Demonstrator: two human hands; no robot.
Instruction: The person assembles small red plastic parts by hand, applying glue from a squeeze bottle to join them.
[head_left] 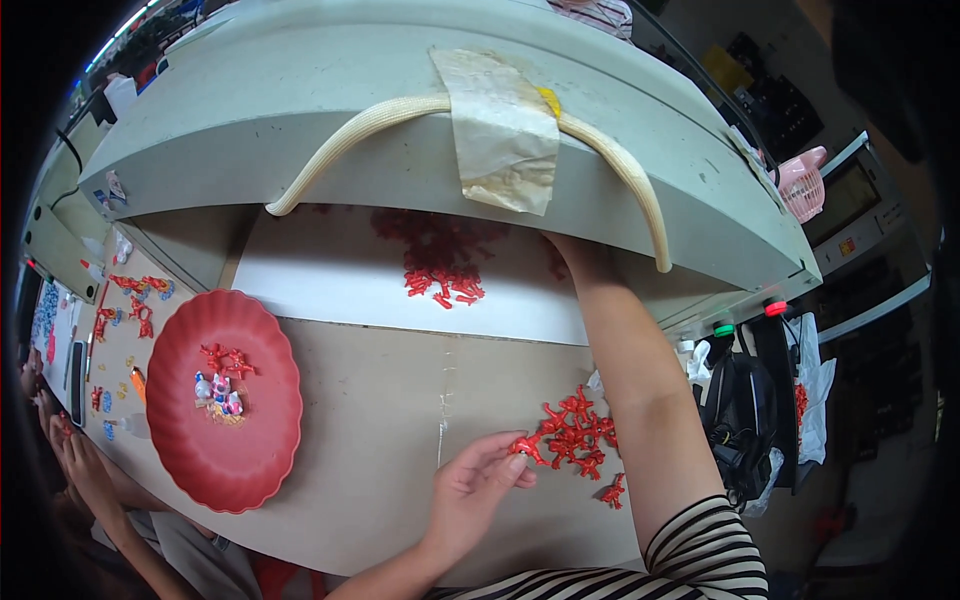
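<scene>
My left hand (pixel 470 492) pinches a small red figurine (pixel 530 450) between thumb and fingertips, above the brown work surface. Just right of it lies a loose cluster of similar red figurines (pixel 578 435), with one more lying a little nearer to me. My right forearm (pixel 640 380) reaches past this cluster and under the front edge of the grey hood (pixel 350 155); the hand's fingers are hidden in there. A white sheet (pixel 330 280) lies beneath the hood, bearing a heap of red figurines (pixel 440 280) whose far part is in shadow.
At left stands a red scalloped tray (pixel 280 400) with two red figurines and several multicoloured pieces. Beyond it are more red figurines (pixel 143 318), an orange pen-like tool (pixel 138 382) and a phone (pixel 77 385). Another person's hand (pixel 85 465) shows at far left. A black bag (pixel 738 420) hangs at right.
</scene>
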